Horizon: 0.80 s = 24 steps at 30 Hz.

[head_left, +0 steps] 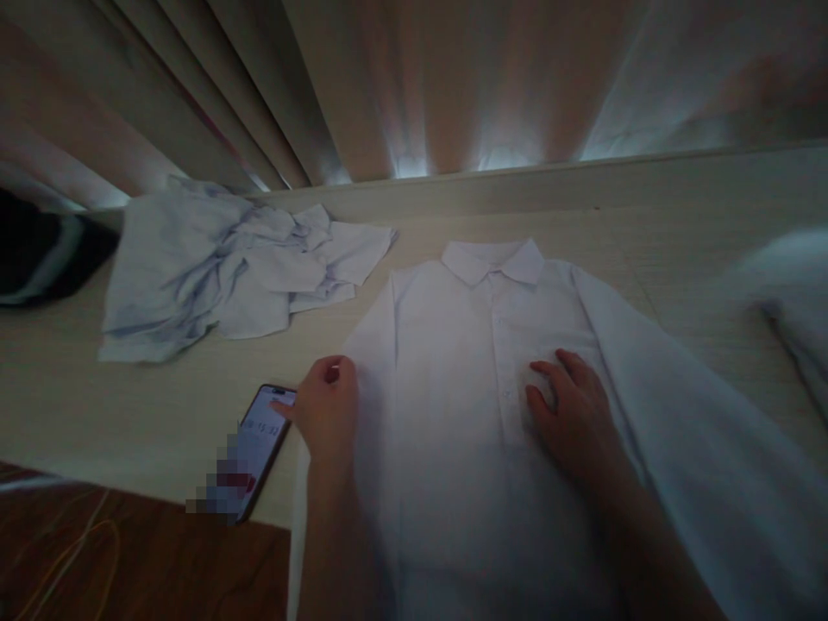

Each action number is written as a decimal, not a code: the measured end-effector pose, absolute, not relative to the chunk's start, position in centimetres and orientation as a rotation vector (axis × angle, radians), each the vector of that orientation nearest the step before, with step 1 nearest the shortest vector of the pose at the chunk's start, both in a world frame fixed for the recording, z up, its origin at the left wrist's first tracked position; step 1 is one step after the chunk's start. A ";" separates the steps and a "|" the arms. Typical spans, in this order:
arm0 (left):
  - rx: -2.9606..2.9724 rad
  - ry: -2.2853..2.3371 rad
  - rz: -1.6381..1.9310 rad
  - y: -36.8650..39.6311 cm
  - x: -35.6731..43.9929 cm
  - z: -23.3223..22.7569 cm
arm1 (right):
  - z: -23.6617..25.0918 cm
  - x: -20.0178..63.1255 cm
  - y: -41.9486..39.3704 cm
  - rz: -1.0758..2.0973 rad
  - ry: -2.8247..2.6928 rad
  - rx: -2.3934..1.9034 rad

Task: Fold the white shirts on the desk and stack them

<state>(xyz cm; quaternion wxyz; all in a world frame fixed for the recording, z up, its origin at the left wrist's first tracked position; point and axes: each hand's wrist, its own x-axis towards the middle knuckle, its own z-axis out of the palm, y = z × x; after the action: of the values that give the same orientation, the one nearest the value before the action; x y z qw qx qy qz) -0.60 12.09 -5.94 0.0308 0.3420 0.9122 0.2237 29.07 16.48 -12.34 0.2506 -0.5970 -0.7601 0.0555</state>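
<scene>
Has a shirt (446, 414) spread front up on the worktop (647, 233), with the collar (495, 263) toward the curtain (453, 86) and the lower part dim, running to the bottom of the view; seems, as a judgement, at the step of adjusting the flat cloth; bends the left hand (329, 405) at the edge of one sleeve (375, 384), with thumb and fingertip close together in a ring; cannot tell about cloth between the tips; sticks one finger out over the top corner of the phone (259, 448); rests the right hand (575, 414) on the shirt front, just beside the buttons (506, 393), with fingers apart and slightly bent, around nothing visible; calls next, probably, for a light touch at the sleeve and steady pressure on the front, against creasing or dragging.

Must mind the phone, right beside the sleeve and under the left hand; shows also a crumpled pile (207, 267) beyond, near the shoulder but apart; has a dark thing (39, 250) at far left and a blurred white thing (789, 293) at the right edge, near the other sleeve (699, 397); cannot name either; drops away to brown floor (181, 569) at lower left.
</scene>
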 end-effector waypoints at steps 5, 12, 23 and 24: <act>0.944 2.821 0.827 11.9 -1.2 -6.0 | -12.1 28.9 16.5 0.123 -2.086 -1.640; 1.029 2.723 0.776 11.7 -2.1 -6.8 | -12.2 28.9 16.4 0.102 -2.089 -1.658; 0.969 2.698 0.708 11.9 -1.2 -5.4 | -12.0 28.8 16.3 0.136 -2.070 -1.650; 0.990 2.690 0.730 11.9 -0.9 -5.3 | -11.8 28.8 16.2 0.146 -2.065 -1.662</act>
<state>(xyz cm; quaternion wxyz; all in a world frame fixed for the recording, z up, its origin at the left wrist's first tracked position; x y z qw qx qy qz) -0.94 11.90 -5.34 0.0920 0.3332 0.9056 0.2457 28.77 16.23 -11.82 0.2410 -0.6075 -0.7550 0.0533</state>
